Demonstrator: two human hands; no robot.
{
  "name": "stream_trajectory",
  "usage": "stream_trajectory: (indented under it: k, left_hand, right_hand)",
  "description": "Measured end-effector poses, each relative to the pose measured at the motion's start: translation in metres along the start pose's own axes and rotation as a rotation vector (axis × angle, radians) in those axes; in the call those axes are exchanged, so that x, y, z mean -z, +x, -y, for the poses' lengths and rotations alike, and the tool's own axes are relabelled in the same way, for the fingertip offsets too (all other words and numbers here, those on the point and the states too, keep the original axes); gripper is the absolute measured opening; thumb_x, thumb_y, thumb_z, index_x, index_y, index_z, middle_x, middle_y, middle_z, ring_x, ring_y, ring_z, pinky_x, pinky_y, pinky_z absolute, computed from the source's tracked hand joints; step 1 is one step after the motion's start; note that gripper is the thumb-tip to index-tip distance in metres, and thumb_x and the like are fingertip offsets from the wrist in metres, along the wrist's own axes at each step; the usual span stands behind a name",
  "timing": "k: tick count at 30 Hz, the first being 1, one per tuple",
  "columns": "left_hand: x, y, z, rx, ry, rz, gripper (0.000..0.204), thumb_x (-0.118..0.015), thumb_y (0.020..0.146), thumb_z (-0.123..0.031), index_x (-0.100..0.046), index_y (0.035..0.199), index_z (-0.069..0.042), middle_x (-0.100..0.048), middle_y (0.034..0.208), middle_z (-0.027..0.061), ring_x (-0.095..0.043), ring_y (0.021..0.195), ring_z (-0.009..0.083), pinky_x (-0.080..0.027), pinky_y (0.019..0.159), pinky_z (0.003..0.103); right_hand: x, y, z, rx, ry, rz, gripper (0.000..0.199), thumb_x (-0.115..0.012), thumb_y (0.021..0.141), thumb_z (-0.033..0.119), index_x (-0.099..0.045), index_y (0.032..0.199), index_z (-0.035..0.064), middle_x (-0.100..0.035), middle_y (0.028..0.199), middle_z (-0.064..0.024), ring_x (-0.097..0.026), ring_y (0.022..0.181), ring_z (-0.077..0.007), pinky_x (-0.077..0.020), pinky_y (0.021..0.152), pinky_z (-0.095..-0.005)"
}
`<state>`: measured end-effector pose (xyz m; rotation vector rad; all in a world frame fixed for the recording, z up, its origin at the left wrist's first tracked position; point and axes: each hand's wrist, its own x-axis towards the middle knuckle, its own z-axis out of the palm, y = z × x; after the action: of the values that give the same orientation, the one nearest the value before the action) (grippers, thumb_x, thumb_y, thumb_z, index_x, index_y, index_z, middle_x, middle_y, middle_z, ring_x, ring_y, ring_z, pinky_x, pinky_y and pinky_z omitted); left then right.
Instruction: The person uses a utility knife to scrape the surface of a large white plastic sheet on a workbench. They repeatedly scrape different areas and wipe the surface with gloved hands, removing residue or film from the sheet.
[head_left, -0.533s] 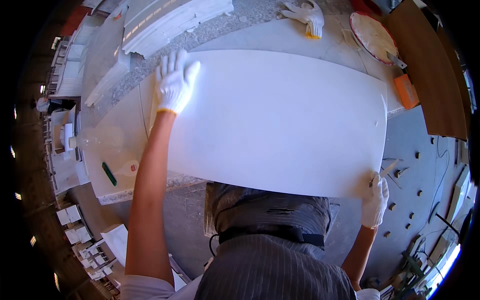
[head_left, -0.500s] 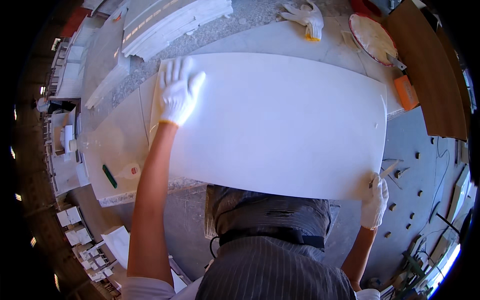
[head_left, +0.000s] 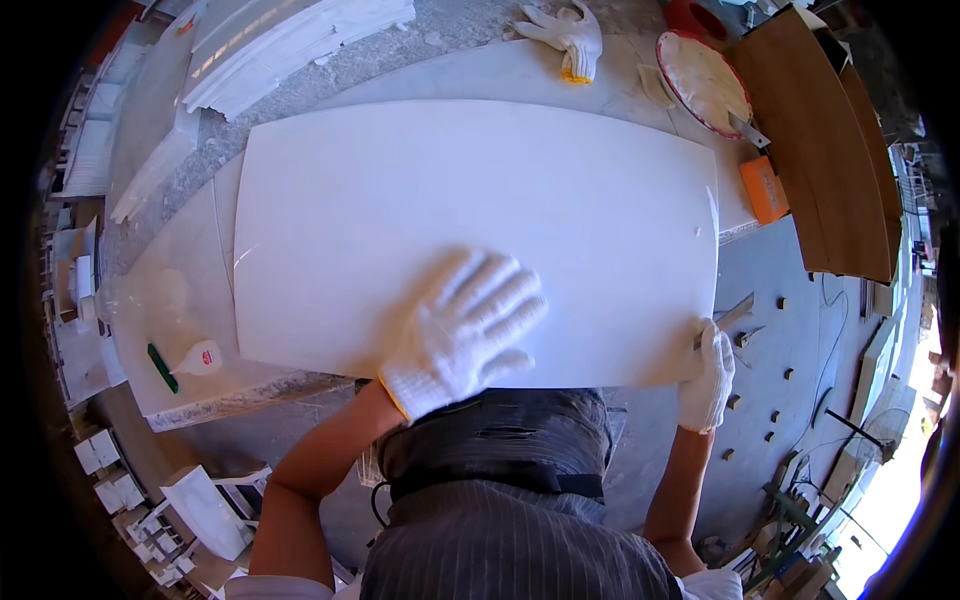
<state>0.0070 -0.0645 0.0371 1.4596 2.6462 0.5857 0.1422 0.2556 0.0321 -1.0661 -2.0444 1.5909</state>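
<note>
A large, glossy white stone-like slab [head_left: 600, 200] lies flat in front of me on the work table. My left hand [head_left: 465, 335], in a white knitted glove with a yellow cuff, is spread palm down over the slab's near edge, left of the middle, with its fingers apart. At the slab's near right corner is my right hand [head_left: 708, 378], also gloved, its fingers curled round a thin flat scraper-like tool [head_left: 738, 312]. The tool's pale blade sticks out past the slab's right edge; its handle is hidden in the glove.
Beyond the slab are a loose white glove [head_left: 572, 42], a red-rimmed tub of pale paste [head_left: 700, 85] with a putty knife [head_left: 750, 130], an orange box [head_left: 764, 190] and brown cardboard [head_left: 815, 150]. Stacked slabs [head_left: 290, 50] stand far left; a green-handled tool [head_left: 162, 368] lies near left.
My left hand has come from the slab's far left corner to its near edge. My right hand keeps its place at the near right corner. The whole view has shifted.
</note>
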Motion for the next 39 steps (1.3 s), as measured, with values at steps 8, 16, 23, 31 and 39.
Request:
stream_trajectory:
  k: [8, 16, 23, 31, 39]
  left_hand:
    - [-0.034, 0.0, -0.063, -0.145, -0.239, -0.053, 0.056, -0.05, 0.098, -0.057, -0.062, 0.135, -0.016, -0.057, 0.143, 0.0096, -0.044, 0.142, 0.0293, -0.028, 0.122, 0.05]
    - [0.001, -0.06, -0.04, -0.006, -0.269, -0.23, 0.034, -0.069, 0.089, -0.035, -0.07, 0.111, -0.009, -0.066, 0.122, 0.0108, -0.06, 0.12, 0.0288, -0.044, 0.11, 0.048]
    - [0.036, -0.15, -0.019, 0.463, 0.139, -0.379, 0.016, -0.066, 0.083, -0.011, -0.07, 0.096, -0.001, -0.069, 0.107, 0.0134, -0.061, 0.111, 0.0359, -0.046, 0.101, 0.051]
    - [0.009, -0.199, -0.054, 0.768, -0.081, -0.505, 0.01, -0.07, 0.084, -0.005, -0.069, 0.095, -0.004, -0.067, 0.086, 0.009, -0.061, 0.081, 0.0312, -0.049, 0.078, 0.04]
    - [0.011, -0.232, -0.046, 1.389, -0.341, -0.954, 0.029, -0.057, 0.102, -0.013, -0.059, 0.126, 0.002, -0.063, 0.094, 0.0061, -0.057, 0.086, 0.0135, -0.048, 0.081, 0.031]
  right_hand:
    - [0.012, 0.009, -0.017, 0.451, -0.595, 0.145, 0.023, -0.056, 0.104, 0.014, -0.062, 0.121, 0.0004, -0.059, 0.098, -0.0058, -0.056, 0.088, -0.0186, -0.048, 0.078, -0.0324]
    - [0.045, 0.033, -0.021, -0.064, 0.33, 0.05, 0.029, -0.057, 0.105, 0.027, -0.062, 0.118, 0.0012, -0.063, 0.111, -0.0075, -0.06, 0.098, -0.0179, -0.0501, 0.088, -0.0346]
    - [0.032, 0.021, 0.004, 0.194, 0.415, 0.07, 0.028, -0.052, 0.106, 0.027, -0.061, 0.117, 0.0017, -0.067, 0.119, -0.0159, -0.068, 0.102, -0.0232, -0.0586, 0.08, -0.0365]
    - [-0.099, -0.086, 0.045, 0.112, 0.115, 0.742, 0.023, -0.06, 0.1, 0.012, -0.064, 0.119, -0.0003, -0.07, 0.105, -0.0097, -0.064, 0.078, -0.0098, -0.054, 0.064, -0.0255]
    - [-0.151, -0.161, 0.075, 0.02, 0.122, 1.469, 0.021, -0.065, 0.096, 0.006, -0.068, 0.116, 0.0019, -0.071, 0.09, -0.0066, -0.066, 0.076, -0.0118, -0.0539, 0.068, -0.0277]
